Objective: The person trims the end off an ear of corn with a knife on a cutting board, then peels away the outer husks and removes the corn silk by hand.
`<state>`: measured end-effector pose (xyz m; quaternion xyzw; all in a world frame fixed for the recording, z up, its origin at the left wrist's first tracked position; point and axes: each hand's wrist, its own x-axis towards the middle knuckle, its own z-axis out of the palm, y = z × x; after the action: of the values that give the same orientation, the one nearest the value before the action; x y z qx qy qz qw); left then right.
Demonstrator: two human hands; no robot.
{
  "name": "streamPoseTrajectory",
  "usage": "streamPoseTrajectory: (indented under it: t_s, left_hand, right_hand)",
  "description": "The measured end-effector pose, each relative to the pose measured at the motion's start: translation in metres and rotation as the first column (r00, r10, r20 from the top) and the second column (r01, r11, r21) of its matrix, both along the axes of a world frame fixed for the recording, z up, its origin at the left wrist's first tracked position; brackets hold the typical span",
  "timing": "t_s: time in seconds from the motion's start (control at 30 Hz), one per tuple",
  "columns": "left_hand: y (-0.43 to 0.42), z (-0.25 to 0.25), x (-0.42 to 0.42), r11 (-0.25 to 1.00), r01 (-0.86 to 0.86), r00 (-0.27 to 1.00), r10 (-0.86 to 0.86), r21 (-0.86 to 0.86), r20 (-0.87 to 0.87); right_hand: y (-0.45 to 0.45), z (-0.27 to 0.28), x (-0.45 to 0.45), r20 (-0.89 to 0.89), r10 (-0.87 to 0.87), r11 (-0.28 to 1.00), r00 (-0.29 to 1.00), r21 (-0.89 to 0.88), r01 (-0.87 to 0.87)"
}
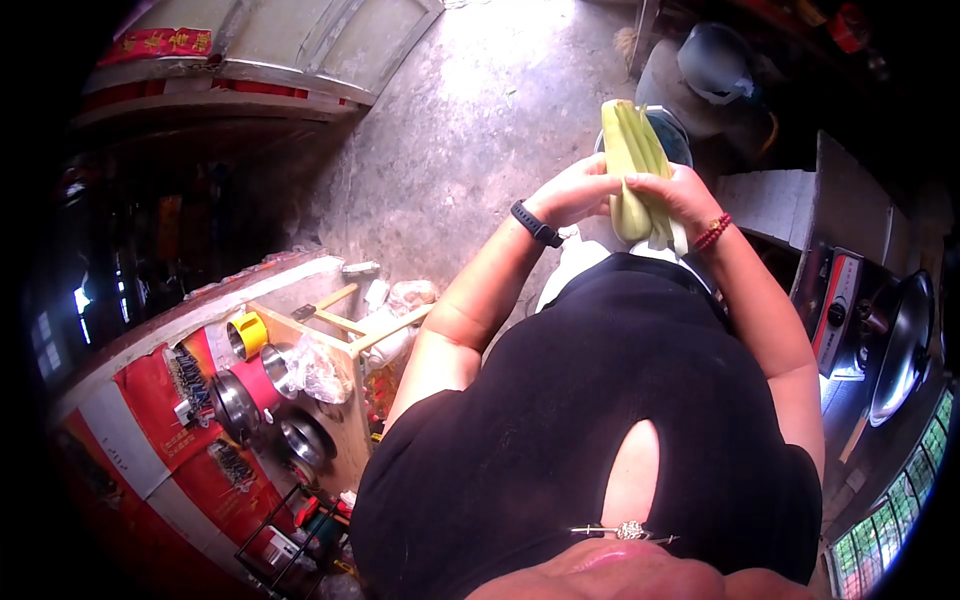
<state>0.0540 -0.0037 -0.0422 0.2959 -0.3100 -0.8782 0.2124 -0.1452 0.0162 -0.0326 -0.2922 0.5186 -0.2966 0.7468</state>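
Note:
An ear of corn (628, 150) in pale green husk is held out in front of my body, its husk leaves hanging loose towards me. My left hand (580, 188), with a dark band at the wrist, grips it from the left side. From the right, my right hand (682, 195) has its thumb across the husk and its fingers behind it; a red bead bracelet circles that wrist. Both thumbs nearly meet on the husk. Behind the corn a bucket (678, 138) shows in part, its contents hidden.
At the left, a table with red packaging holds metal bowls (235, 403), a yellow cup (247, 335) and a plastic bag (318, 365). At the right stand a stove (838, 315) and a pan lid (902, 345). Large containers (715, 62) stand beyond the bucket on the concrete floor (450, 130).

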Motion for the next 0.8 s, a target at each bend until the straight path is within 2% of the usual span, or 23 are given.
streamPoseTrajectory:
  t_s: [0.1,0.2,0.3,0.5,0.6,0.63,0.7,0.8]
  left_hand:
    - [0.0,-0.005,0.0,0.998,-0.02,0.999,0.022,0.056,-0.028]
    - [0.002,-0.01,-0.003,0.999,-0.041,0.999,0.041,0.025,-0.022]
    - [0.003,-0.004,-0.003,0.997,-0.058,0.997,0.06,0.051,-0.04]
    - [0.005,-0.017,-0.005,0.998,-0.061,0.995,0.064,-0.034,0.079]
    - [0.008,-0.011,-0.004,0.99,0.042,0.972,-0.01,-0.133,0.233]
    - [0.011,-0.001,-0.005,0.985,0.052,0.976,-0.015,-0.163,0.217]
    - [0.016,-0.015,-0.006,0.981,0.064,0.96,-0.01,-0.185,0.28]
    - [0.018,-0.013,-0.008,0.978,0.048,0.972,0.001,-0.203,0.234]
  right_hand:
    - [0.0,0.005,0.002,-0.024,0.005,1.0,1.0,-0.022,-0.006]
    - [0.001,0.01,0.006,-0.073,-0.045,0.997,0.996,-0.061,0.041]
    - [-0.001,0.011,0.005,-0.044,-0.031,0.999,0.999,-0.025,0.03]
    - [-0.002,0.0,0.005,-0.067,-0.073,0.997,0.995,-0.004,0.073]
    - [0.0,-0.005,0.009,-0.091,-0.163,0.986,0.982,-0.048,0.16]
    - [0.0,-0.005,0.009,-0.096,-0.158,0.987,0.983,-0.054,0.153]
    - [0.0,-0.006,0.008,-0.108,-0.149,0.988,0.983,-0.066,0.142]
    - [0.0,-0.006,0.009,-0.13,-0.135,0.988,0.982,-0.091,0.124]
